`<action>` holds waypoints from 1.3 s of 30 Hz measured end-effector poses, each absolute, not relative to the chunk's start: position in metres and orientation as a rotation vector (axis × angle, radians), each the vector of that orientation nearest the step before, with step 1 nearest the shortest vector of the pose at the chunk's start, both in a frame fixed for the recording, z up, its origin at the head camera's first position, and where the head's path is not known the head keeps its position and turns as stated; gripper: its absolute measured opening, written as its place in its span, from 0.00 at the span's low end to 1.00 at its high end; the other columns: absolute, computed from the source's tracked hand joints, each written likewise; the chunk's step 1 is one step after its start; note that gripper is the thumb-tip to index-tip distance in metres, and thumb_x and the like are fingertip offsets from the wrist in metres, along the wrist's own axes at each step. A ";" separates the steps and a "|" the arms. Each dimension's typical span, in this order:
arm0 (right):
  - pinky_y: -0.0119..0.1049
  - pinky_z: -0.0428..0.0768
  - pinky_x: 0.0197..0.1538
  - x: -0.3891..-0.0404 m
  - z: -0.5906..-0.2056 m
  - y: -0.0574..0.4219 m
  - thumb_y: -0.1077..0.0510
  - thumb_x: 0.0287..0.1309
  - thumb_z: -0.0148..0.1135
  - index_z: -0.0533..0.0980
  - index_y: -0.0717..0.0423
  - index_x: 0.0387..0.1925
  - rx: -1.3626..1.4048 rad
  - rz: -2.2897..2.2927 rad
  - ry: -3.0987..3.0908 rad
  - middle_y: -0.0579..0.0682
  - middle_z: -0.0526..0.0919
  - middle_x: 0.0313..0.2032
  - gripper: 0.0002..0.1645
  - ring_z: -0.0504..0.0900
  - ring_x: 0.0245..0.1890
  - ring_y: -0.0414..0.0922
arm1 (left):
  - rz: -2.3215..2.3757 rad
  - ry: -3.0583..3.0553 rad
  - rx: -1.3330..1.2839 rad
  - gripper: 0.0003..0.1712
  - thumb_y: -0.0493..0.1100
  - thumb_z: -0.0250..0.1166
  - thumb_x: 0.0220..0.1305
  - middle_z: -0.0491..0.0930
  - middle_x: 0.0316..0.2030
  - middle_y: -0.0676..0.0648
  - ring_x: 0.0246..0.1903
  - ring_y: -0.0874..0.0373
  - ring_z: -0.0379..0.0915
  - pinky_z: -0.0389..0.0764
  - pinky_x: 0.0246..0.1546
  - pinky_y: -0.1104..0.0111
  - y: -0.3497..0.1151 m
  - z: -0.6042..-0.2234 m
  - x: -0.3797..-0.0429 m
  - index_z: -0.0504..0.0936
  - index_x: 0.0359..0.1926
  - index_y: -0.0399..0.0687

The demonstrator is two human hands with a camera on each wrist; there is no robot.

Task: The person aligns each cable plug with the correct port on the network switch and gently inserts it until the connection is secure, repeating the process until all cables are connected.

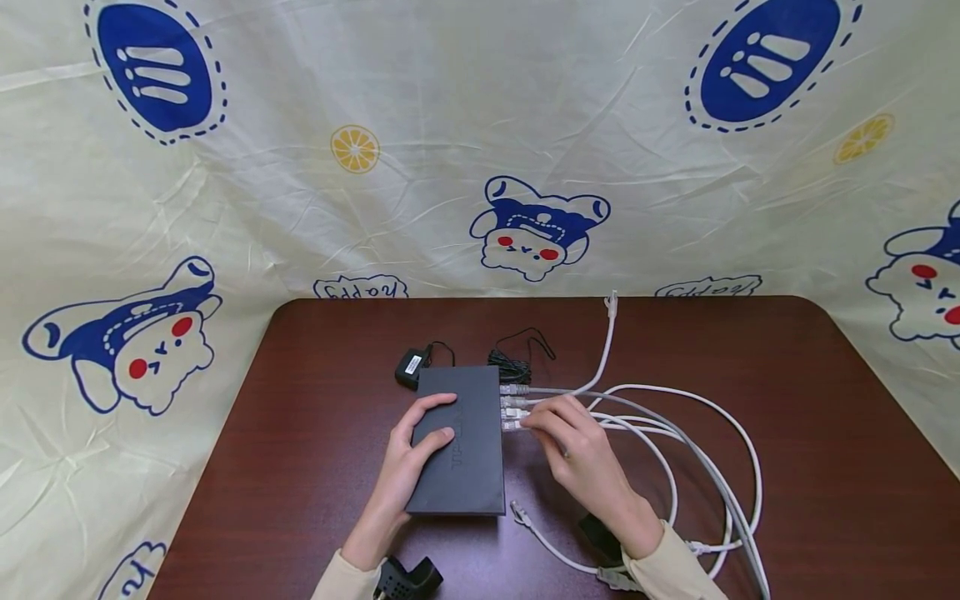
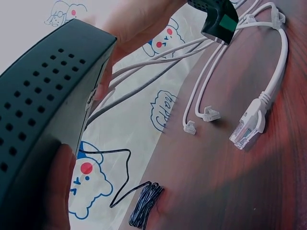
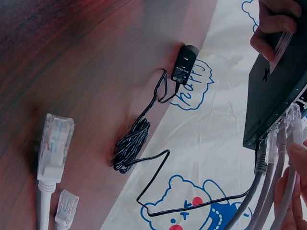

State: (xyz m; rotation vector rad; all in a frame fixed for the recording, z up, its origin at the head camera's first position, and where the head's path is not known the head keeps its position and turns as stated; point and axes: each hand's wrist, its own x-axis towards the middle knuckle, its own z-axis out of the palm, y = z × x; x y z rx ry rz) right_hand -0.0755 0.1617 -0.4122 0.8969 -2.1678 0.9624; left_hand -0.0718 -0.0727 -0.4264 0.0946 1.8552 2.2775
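Observation:
A dark grey network switch [image 1: 465, 483] is gripped by my left hand [image 1: 405, 467], thumb and a finger on its top face near the left side. Several network cables run out of the port side; their clear plugs [image 1: 514, 402] sit in a row at its right edge. My right hand [image 1: 588, 462] pinches a white network cable by its plug [image 3: 293, 117] at the port nearest me in that row. In the right wrist view those fingers curl around the cable just behind the plug. The left wrist view shows the vented side [image 2: 43, 86] of the switch close up.
A black power adapter [image 1: 410, 367] and its bundled cord [image 1: 510, 368] lie behind the switch. One loose cable plug [image 1: 519, 512] lies in front, another [image 1: 611, 304] at the table's back edge. White and grey cables [image 1: 738, 517] loop right across the brown table [image 1: 225, 533]. A printed cloth hangs behind.

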 end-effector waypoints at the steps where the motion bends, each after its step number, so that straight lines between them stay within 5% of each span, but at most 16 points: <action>1: 0.33 0.73 0.43 -0.075 -0.412 0.162 0.78 0.42 0.65 0.81 0.59 0.33 0.901 0.959 -2.169 0.50 0.79 0.36 0.17 0.76 0.38 0.47 | 2.275 1.856 0.094 0.21 0.40 0.60 0.65 0.65 0.61 0.46 0.47 0.46 0.68 0.72 0.41 0.58 -0.073 -0.426 -0.072 0.75 0.59 0.55; 6: 0.32 0.73 0.44 -0.076 -0.412 0.163 0.77 0.44 0.64 0.81 0.59 0.33 0.936 0.967 -2.150 0.49 0.79 0.35 0.15 0.76 0.38 0.46 | 2.272 1.834 0.080 0.21 0.40 0.61 0.65 0.67 0.59 0.44 0.39 0.48 0.73 0.75 0.37 0.60 -0.072 -0.425 -0.071 0.75 0.59 0.54; 10: 0.31 0.73 0.44 -0.076 -0.411 0.162 0.68 0.60 0.59 0.81 0.59 0.33 0.960 0.968 -2.122 0.49 0.79 0.35 0.06 0.77 0.37 0.46 | 2.268 1.816 0.081 0.22 0.40 0.61 0.65 0.68 0.57 0.43 0.34 0.49 0.74 0.77 0.33 0.61 -0.071 -0.424 -0.070 0.75 0.59 0.53; 14: 0.31 0.73 0.46 -0.076 -0.411 0.161 0.58 0.70 0.50 0.81 0.59 0.33 0.942 0.945 -2.097 0.50 0.80 0.36 0.15 0.77 0.38 0.47 | 2.271 1.817 0.093 0.21 0.39 0.60 0.65 0.68 0.57 0.43 0.34 0.50 0.74 0.76 0.33 0.62 -0.070 -0.423 -0.069 0.75 0.59 0.53; 39: 0.33 0.74 0.36 -0.085 -0.411 0.164 0.63 0.70 0.45 0.80 0.59 0.27 0.992 0.838 -1.994 0.49 0.77 0.31 0.19 0.76 0.31 0.45 | 2.189 1.932 0.199 0.21 0.40 0.59 0.66 0.68 0.56 0.45 0.40 0.48 0.72 0.74 0.38 0.60 -0.066 -0.419 -0.071 0.75 0.60 0.58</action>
